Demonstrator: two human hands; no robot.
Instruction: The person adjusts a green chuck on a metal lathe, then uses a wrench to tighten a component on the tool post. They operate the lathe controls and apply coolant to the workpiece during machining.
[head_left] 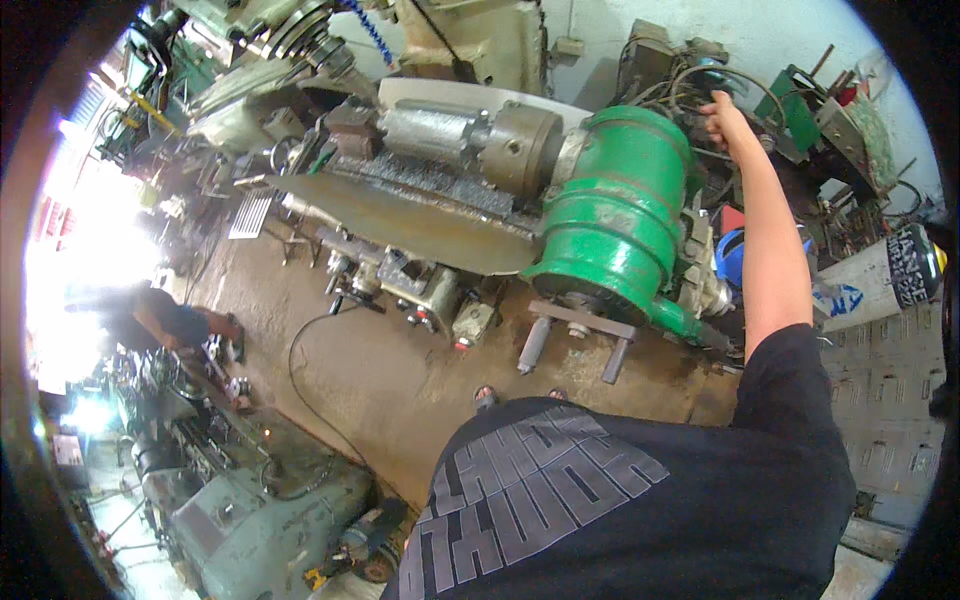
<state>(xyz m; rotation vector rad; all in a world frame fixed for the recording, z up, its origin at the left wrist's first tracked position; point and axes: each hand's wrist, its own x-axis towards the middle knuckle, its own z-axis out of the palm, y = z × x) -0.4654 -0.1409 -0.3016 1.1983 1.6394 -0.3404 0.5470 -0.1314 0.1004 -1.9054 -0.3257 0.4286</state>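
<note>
My right arm reaches out past the far right side of a green machine housing [625, 215]. At its end, my right hand [724, 122] has its fingers curled beside a dark, cable-strewn part behind the housing. What the fingers grip, if anything, is too small to make out. The housing belongs to a lathe, whose chuck [522, 150] clamps a shiny metal cylinder [430, 132]. A curved sheet-metal guard [415, 222] runs along the near side. On the housing's near end is a two-handled crank bar [583, 320]. My left hand is out of view.
Grey-green machinery [255, 510] stands at the lower left, near another person [165, 320] at the far left. A black cable [297, 365] snakes over the brown floor. To the right are a gas cylinder [865, 280] and grey lockers [890, 390].
</note>
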